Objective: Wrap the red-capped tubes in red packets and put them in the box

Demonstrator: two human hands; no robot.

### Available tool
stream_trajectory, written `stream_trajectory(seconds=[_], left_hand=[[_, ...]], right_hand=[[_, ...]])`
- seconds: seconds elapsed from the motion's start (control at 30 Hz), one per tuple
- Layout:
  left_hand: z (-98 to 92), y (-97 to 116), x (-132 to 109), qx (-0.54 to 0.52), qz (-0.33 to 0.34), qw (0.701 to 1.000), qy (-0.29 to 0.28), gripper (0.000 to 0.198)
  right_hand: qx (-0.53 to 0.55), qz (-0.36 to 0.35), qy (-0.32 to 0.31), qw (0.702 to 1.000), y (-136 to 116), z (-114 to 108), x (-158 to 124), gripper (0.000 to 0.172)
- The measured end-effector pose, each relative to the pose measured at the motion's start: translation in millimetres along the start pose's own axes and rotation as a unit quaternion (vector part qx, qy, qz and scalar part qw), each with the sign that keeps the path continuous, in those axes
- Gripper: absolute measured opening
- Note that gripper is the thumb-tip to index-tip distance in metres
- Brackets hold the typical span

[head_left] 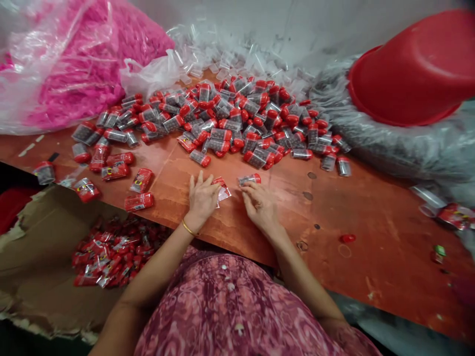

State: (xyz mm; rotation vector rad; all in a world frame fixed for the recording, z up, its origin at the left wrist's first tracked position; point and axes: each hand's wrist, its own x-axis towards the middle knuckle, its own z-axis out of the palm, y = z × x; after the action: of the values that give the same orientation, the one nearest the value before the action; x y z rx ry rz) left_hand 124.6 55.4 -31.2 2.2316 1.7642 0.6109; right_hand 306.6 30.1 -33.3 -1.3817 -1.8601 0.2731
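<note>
Head view | left hand [203, 198]: fingers loosely spread, tips at flat, glossy red-and-clear wrapper [223, 192]; pinch cannot be told | right hand [261, 205]: half curled, fingertips against red-capped transparent container [249, 179], dark inside, sideways; grip cannot be told | both near similar containers [222, 133] heaped on orange-red tabletop [326, 198]

A workshop, probably a small packing room: a stained reddish worktable [371, 267] carries a large heap of matching red-capped clear containers [220, 134]. Around them sit a bulging clear plastic sack [29, 44] of pink pieces [89, 69] and a pile of loose clear plastic parts [230, 58]. Below, a torn cardboard carton [40, 262] holds many wrapped red packs [111, 257].
</note>
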Motion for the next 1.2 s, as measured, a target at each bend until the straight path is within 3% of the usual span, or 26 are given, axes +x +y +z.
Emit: stream_trajectory(seconds=[0.13, 0.23, 0.33, 0.43, 0.53, 0.67, 0.73, 0.77, 0.83, 0.9, 0.97, 1.07, 1.2], left_hand=[[-9.2, 3, -3, -0.064, -0.045, 0.996, 0.046, 0.029], [-17.3, 9, -4, -0.116, -0.054, 0.991, 0.05, 0.027], [-23.0, 15, -6, -0.156, -0.055, 0.985, 0.05, 0.026], [-25.3, 17, -9, -0.22, -0.082, 0.97, 0.061, 0.036], [-25.2, 18, -12, -0.341, -0.166, 0.924, 0.046, 0.047], [-22.4, 24, -12, -0.509, -0.249, 0.823, -0.04, 0.041], [-21.1, 26, -11, -0.529, -0.261, 0.807, -0.035, 0.038], [-20.8, 25, -9, -0.514, -0.253, 0.82, -0.022, 0.035], [-21.1, 23, -6, -0.432, -0.215, 0.876, -0.01, 0.032], [-21.1, 18, -3, -0.304, -0.165, 0.938, -0.02, 0.032], [-18.7, 14, 2, -0.173, -0.108, 0.979, -0.018, 0.029], [-9.5, 10, 11, -0.056, -0.048, 0.997, -0.01, 0.04], [-2.3, 7, 16, -0.087, -0.033, 0.996, -0.003, 0.067]], right_hand=[[0.148, 0.131, -0.044, 0.979, -21, 17, 6, 0.023], [0.313, 0.214, -0.078, 0.922, -33, 30, 14, 0.028], [0.408, 0.242, -0.046, 0.879, -41, 37, 21, 0.027], [0.412, 0.251, 0.004, 0.876, -42, 34, 24, 0.026], [0.393, 0.257, 0.023, 0.883, -41, 29, 23, 0.029], [0.352, 0.261, 0.042, 0.898, -40, 30, 17, 0.039], [0.334, 0.259, 0.044, 0.905, -40, 33, 14, 0.039], [0.324, 0.258, 0.042, 0.909, -39, 35, 13, 0.039], [0.3, 0.252, 0.045, 0.919, -36, 35, 14, 0.036], [0.276, 0.245, 0.061, 0.927, -31, 33, 17, 0.033], [0.268, 0.245, 0.08, 0.928, -26, 29, 21, 0.034], [0.277, 0.26, 0.093, 0.92, -21, 25, 25, 0.037], [0.29, 0.273, 0.099, 0.912, -22, 28, 22, 0.042]])
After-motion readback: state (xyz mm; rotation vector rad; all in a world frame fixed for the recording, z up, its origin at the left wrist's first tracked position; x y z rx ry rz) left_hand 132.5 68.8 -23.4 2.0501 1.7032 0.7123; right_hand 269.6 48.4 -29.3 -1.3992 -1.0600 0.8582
